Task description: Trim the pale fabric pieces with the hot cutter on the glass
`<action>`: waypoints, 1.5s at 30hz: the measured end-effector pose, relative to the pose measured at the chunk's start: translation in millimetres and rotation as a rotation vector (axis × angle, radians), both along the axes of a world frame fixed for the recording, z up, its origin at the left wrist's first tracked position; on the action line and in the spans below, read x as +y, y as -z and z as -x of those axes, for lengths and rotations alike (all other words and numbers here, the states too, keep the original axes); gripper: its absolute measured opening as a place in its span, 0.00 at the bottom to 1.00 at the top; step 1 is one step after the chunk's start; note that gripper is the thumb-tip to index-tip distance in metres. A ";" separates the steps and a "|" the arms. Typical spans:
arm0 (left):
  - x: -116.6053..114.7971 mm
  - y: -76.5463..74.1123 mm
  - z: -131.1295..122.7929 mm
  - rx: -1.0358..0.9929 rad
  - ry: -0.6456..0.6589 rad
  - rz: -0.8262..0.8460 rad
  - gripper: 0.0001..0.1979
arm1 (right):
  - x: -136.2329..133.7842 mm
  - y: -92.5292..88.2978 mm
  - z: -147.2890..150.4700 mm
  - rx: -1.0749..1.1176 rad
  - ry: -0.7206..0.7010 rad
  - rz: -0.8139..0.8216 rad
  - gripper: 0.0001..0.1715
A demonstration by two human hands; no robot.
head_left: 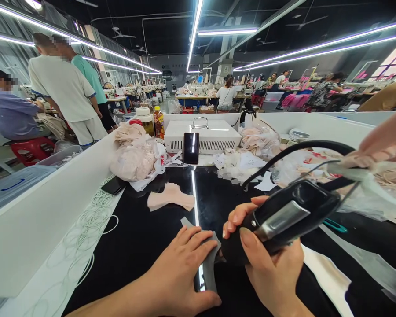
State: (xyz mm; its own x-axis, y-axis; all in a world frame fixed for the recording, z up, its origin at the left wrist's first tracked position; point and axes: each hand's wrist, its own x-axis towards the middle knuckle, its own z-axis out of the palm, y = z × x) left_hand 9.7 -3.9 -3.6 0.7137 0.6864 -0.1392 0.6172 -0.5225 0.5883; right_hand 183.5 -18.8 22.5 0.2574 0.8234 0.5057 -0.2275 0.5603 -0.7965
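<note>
My right hand (267, 259) is wrapped round a black hand-held tool (284, 215) with a metal plate and a thick black cable (300, 147) that arcs away behind it. The tool's tip rests on a grey strip of fabric (208, 264) on the black worktop (141, 237). My left hand (181, 268) lies flat with fingers spread, pressing that strip down just left of the tool. A pale pink fabric piece (170, 197) lies further back on the worktop.
A white box-shaped machine (203, 134) with a phone (191, 148) leaning on it stands at the back. Bags of pink fabric (133, 158), bottles (158, 122) and white scraps (240, 165) surround it. White elastic loops (92, 220) lie left. People work at nearby tables.
</note>
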 end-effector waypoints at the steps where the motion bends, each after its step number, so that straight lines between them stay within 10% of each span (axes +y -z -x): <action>1: -0.2 0.8 0.4 -0.005 -0.002 -0.002 0.47 | -2.0 -0.6 0.5 0.007 -0.001 -0.004 0.21; 37: 1.5 -1.8 -2.8 -0.011 -0.019 -0.021 0.49 | -28.5 -2.0 -14.4 -0.043 -0.054 0.011 0.18; 45: 7.0 3.5 1.3 -0.213 -0.068 -0.195 0.08 | -23.8 -8.1 -44.2 -0.059 0.100 0.016 0.20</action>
State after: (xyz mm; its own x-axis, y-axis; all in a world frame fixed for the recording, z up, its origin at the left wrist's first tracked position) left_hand 8.4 3.0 -7.1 0.6645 0.7326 0.1478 0.5279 -0.6001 0.6010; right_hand 227.7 -42.6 30.6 0.3090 0.8029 0.5098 -0.1231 0.5653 -0.8157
